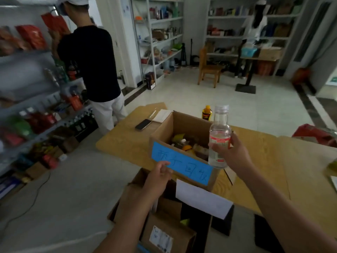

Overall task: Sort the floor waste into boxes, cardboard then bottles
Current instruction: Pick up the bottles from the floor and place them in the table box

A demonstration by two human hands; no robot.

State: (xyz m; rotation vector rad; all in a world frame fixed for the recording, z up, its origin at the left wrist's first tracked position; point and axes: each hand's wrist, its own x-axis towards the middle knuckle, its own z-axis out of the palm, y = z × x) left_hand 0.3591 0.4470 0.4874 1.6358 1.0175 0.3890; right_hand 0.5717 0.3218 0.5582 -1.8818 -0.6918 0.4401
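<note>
Nearest box: a brown cardboard box (125, 201) at the person's feet holds flattened brown cardboard pieces, and a white paper label (202, 199) hangs over its far side.
Left hand: the left hand (157, 178) has its fingers curled at the lower left corner of the blue paper label (182, 165). I cannot tell whether it pinches the label, steadies the box wall or only rests there.
Right hand: the right hand (235, 152) is wrapped round the lower body of a clear bottle with a red-and-white label and a pale cap (218, 132).
Task's thing: the clear bottle is upright in the air, over the near right corner of the open brown cardboard box with the blue label (164, 132), and not yet inside it.
Box contents: several bottles already lie inside, one of them with an orange cap.
Step in hand: this looks like the bottle stage, since cardboard already sits in the nearest box.
Next move: lower or tip the bottle past the rim into a gap among those inside, then let go. It looks like glass, so it should be set down rather than dropped.
Left to sort: a dark bottle with a yellow-orange cap (207, 112) stands just behind the box.
On the tan surface (124, 139): a dark phone (143, 124) and a white notepad (162, 115) lie left of the box.
Far room: a person in a black shirt (87, 61) faces blurred shelves, and a wooden chair (207, 68) stands well beyond.
</note>
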